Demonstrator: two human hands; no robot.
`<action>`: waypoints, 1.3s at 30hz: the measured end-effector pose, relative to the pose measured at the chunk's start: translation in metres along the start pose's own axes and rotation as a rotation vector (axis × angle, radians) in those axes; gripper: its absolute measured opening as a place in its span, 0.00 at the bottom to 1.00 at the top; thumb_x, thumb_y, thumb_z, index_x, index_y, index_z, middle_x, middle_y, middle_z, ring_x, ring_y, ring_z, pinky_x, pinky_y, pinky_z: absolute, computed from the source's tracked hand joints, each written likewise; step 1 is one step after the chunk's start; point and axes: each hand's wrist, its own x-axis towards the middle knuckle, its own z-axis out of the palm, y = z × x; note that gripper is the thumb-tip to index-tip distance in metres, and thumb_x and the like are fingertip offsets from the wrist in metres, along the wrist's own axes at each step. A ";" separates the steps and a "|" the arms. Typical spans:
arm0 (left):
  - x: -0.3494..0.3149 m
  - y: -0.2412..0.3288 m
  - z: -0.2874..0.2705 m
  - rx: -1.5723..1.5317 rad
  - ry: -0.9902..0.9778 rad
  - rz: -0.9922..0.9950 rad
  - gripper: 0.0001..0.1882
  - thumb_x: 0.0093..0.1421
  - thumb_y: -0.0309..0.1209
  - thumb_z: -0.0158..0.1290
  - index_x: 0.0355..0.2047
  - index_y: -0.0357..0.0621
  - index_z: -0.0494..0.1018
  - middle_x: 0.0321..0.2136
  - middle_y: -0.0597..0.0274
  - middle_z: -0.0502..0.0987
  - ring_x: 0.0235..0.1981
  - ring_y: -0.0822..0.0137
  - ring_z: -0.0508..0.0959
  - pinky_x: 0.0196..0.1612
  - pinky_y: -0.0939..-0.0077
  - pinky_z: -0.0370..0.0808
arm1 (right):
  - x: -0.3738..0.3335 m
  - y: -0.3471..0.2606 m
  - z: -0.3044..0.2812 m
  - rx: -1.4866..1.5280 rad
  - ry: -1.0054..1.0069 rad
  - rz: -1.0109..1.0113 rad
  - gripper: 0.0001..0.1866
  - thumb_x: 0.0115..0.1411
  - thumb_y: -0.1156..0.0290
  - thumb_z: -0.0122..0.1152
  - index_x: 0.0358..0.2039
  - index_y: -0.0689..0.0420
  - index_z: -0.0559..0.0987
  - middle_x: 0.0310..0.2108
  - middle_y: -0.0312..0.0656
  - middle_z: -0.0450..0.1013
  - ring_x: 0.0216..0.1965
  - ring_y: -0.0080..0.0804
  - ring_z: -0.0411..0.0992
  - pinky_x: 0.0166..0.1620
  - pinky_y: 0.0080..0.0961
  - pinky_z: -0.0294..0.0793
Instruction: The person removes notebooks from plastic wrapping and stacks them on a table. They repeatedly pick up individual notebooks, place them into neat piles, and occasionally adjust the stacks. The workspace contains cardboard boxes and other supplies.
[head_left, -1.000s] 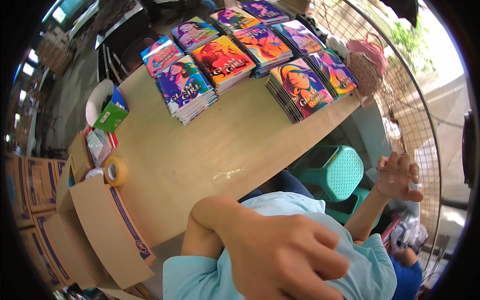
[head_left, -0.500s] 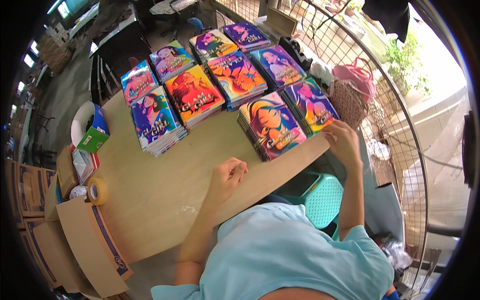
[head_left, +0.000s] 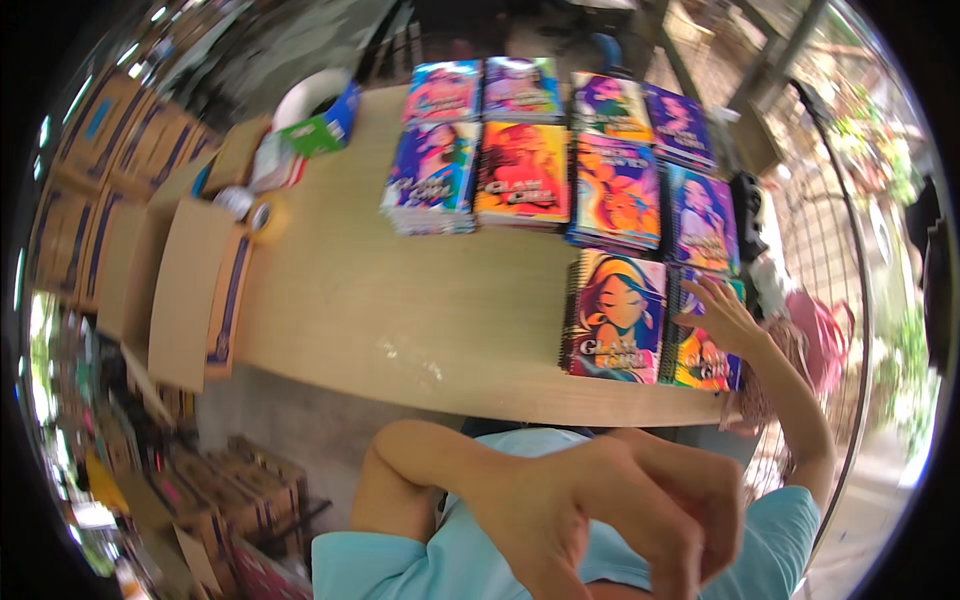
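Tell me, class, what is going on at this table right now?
A person in a light blue shirt rests their right hand on a stack of colourful spiral notebooks at the near right edge of a wooden table. Their left hand is raised close to the camera, holding nothing. More notebook stacks lie behind.

The left hand [head_left: 610, 520] sits close under the camera at the lower edge, raised in front of the chest, its bare forearm bent sharply at the elbow and crossing the light-blue shirt; its fingers [head_left: 700, 500] curl loosely downward, grasping nothing. The right hand [head_left: 722, 318] is extended forward on an outstretched bare arm, palm down, fingers [head_left: 702, 292] spread and nearly straight. Both arms emerge from short light-blue sleeves.
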 end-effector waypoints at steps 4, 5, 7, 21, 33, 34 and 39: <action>0.006 -0.031 0.027 -0.057 0.123 0.400 0.05 0.50 0.23 0.53 0.19 0.42 0.75 0.22 0.62 0.70 0.17 0.73 0.69 0.18 0.83 0.62 | -0.002 0.005 0.006 0.016 -0.006 -0.007 0.30 0.35 0.73 0.68 0.44 0.38 0.77 0.59 0.45 0.56 0.61 0.50 0.52 0.59 0.45 0.57; 0.001 -0.032 0.025 -0.086 0.062 0.363 0.03 0.50 0.24 0.55 0.20 0.40 0.76 0.23 0.60 0.70 0.17 0.73 0.70 0.17 0.82 0.63 | 0.001 0.002 0.002 0.023 -0.004 -0.021 0.28 0.37 0.74 0.66 0.44 0.38 0.77 0.59 0.45 0.56 0.61 0.50 0.52 0.59 0.45 0.57; -0.005 -0.033 0.019 -0.128 -0.035 0.342 0.06 0.49 0.26 0.59 0.22 0.35 0.77 0.25 0.57 0.70 0.17 0.73 0.71 0.17 0.82 0.64 | 0.001 0.004 -0.003 0.014 0.003 -0.029 0.28 0.37 0.73 0.66 0.43 0.39 0.77 0.59 0.45 0.56 0.61 0.51 0.53 0.59 0.45 0.57; -0.012 0.041 0.064 0.164 0.237 -0.532 0.29 0.39 0.34 0.55 0.43 0.41 0.62 0.47 0.56 0.65 0.40 0.67 0.67 0.42 0.72 0.63 | -0.001 0.000 0.006 -0.120 0.017 -0.041 0.29 0.37 0.72 0.67 0.45 0.41 0.76 0.59 0.45 0.56 0.62 0.51 0.51 0.59 0.47 0.57; -0.032 0.041 0.066 0.420 0.206 -0.342 0.33 0.45 0.17 0.39 0.56 0.35 0.54 0.49 0.56 0.63 0.46 0.66 0.67 0.45 0.72 0.68 | 0.008 -0.005 -0.004 -0.306 0.053 -0.035 0.17 0.48 0.68 0.57 0.41 0.45 0.74 0.54 0.41 0.63 0.62 0.41 0.53 0.63 0.50 0.49; -0.033 0.047 0.055 0.461 0.197 -0.414 0.31 0.46 0.18 0.42 0.55 0.37 0.55 0.49 0.55 0.64 0.46 0.65 0.68 0.45 0.71 0.68 | -0.001 -0.005 0.001 -0.244 0.063 0.008 0.14 0.47 0.68 0.58 0.38 0.46 0.74 0.51 0.40 0.65 0.62 0.40 0.54 0.63 0.51 0.47; -0.075 0.070 -0.025 0.946 0.262 -0.557 0.13 0.49 0.20 0.57 0.34 0.40 0.66 0.42 0.50 0.71 0.38 0.68 0.75 0.41 0.72 0.72 | -0.032 -0.014 -0.028 -0.304 0.025 0.071 0.07 0.51 0.70 0.53 0.32 0.47 0.74 0.33 0.33 0.70 0.52 0.32 0.64 0.64 0.53 0.45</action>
